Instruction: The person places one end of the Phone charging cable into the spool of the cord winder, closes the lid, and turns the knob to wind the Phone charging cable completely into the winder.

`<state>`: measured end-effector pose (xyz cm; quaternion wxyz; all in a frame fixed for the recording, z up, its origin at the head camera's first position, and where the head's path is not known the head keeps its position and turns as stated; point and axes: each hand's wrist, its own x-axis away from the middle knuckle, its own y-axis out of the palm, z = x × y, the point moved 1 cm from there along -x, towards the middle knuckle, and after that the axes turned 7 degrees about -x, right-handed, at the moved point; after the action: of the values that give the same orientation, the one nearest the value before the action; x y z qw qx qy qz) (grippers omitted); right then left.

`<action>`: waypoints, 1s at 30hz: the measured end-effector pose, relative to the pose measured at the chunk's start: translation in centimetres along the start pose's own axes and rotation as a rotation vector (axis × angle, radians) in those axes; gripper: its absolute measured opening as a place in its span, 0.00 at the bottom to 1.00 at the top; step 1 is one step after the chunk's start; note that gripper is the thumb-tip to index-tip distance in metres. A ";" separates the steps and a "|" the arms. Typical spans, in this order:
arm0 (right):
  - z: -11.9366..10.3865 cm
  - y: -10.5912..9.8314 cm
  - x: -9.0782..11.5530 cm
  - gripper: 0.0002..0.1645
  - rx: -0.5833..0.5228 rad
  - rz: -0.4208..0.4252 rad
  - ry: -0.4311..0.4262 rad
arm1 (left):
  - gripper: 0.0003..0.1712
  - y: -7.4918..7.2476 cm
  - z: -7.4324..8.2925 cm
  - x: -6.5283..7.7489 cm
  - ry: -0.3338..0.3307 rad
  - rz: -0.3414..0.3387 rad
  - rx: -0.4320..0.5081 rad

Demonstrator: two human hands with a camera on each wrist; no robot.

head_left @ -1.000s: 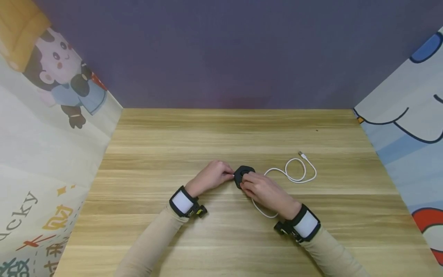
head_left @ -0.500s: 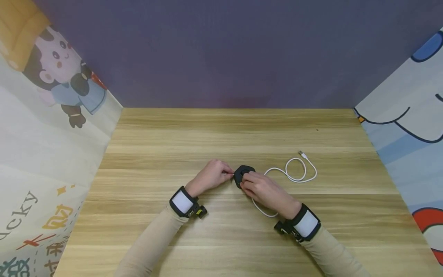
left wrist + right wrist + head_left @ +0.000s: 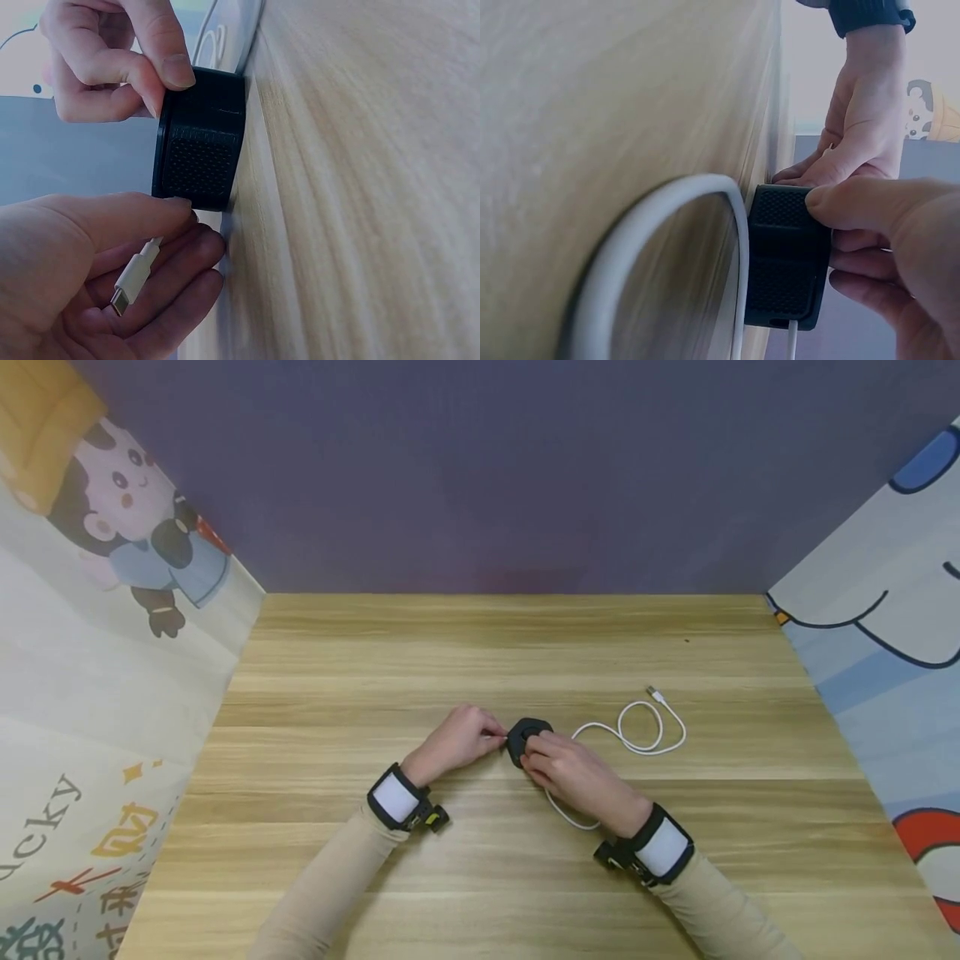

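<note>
A black hexagonal case [image 3: 516, 750] with textured sides stands on the table between both hands. My right hand [image 3: 581, 772] grips it from the right, with its thumb on the case in the right wrist view. From the left, my left hand [image 3: 459, 743] pinches the white USB cable right at the case's edge. The cable's USB-C plug [image 3: 133, 281] hangs over the curled fingers of that hand in the left wrist view. On the opposite side, the white cable [image 3: 792, 341] comes out of a notch in the case. The inside of the case is hidden.
To the right, the rest of the cable lies in a loose loop, ending in a USB-A plug [image 3: 656, 695]. Another bend of it passes under the right hand. A purple wall [image 3: 480, 485] and printed side panels enclose the wooden table [image 3: 480, 647].
</note>
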<state>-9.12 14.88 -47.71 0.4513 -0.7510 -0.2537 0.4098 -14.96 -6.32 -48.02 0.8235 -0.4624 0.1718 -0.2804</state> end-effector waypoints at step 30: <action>0.0 0.3 0.3 0.04 0.016 0.006 0.008 | 0.07 0.3 -0.1 0.1 -0.008 0.021 0.016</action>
<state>-8.98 14.96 -48.06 0.4571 -0.7497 -0.2462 0.4104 -14.81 -6.31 -48.31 0.8308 -0.4548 0.1711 -0.2713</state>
